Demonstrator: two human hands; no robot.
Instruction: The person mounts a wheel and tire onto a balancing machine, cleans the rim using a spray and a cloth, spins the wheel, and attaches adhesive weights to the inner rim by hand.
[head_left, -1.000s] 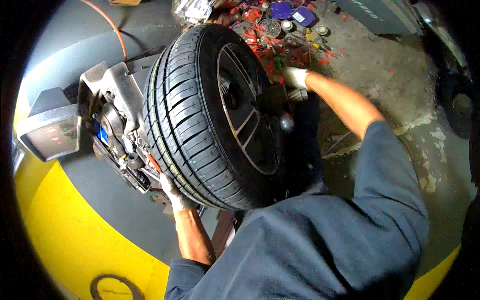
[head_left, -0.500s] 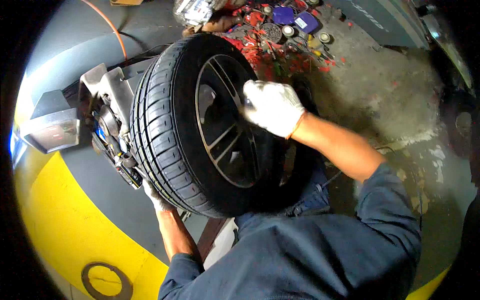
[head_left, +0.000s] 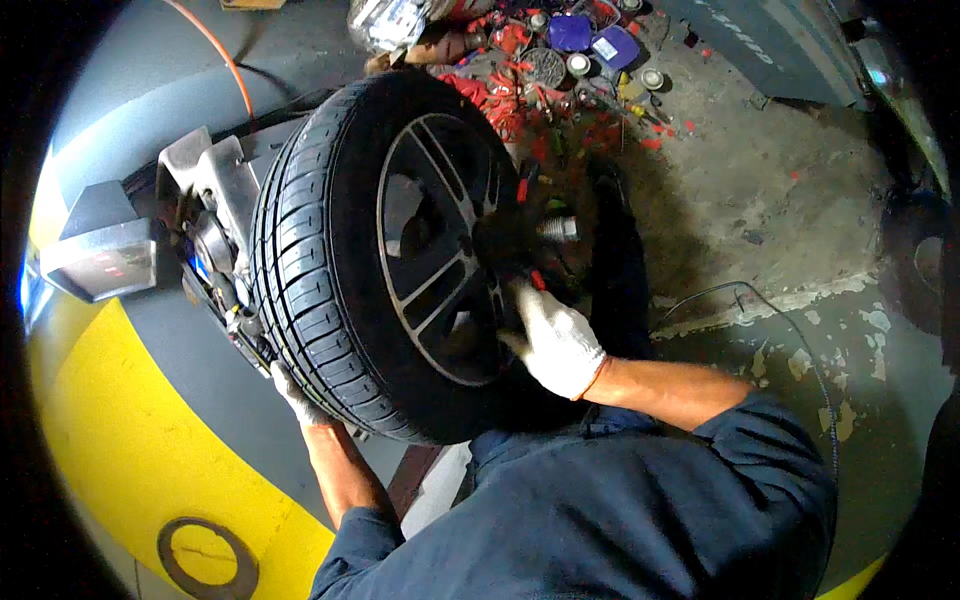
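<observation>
A car wheel [head_left: 440,290], a black tyre on a dark multi-spoke alloy rim, stands tilted in front of me. My left hand [head_left: 297,397], in a white glove, holds the tyre's back edge at the lower left; some of its fingers are hidden behind the tread. At the wheel's centre sits a dark, blurred hub nut with red-tipped handles [head_left: 523,188], and a threaded shaft [head_left: 562,228] sticks out to its right. My gloved right hand [head_left: 562,345] is just below the nut, thumb apart, fingers close to the lower red tip. Whether they touch it I cannot tell.
Metal machine parts [head_left: 225,220] and a grey boxy lamp-like unit [head_left: 103,255] lie left of the wheel. A yellow and grey panel carries a dark ring [head_left: 208,558]. Red scraps, tins and purple lids [head_left: 615,47] litter the far floor. A black cable [head_left: 790,310] runs at right.
My right hand has moved down from the upper right of the hub, its closed fist loosening. The wheel has shifted slightly left. The nut and threaded shaft now show.
</observation>
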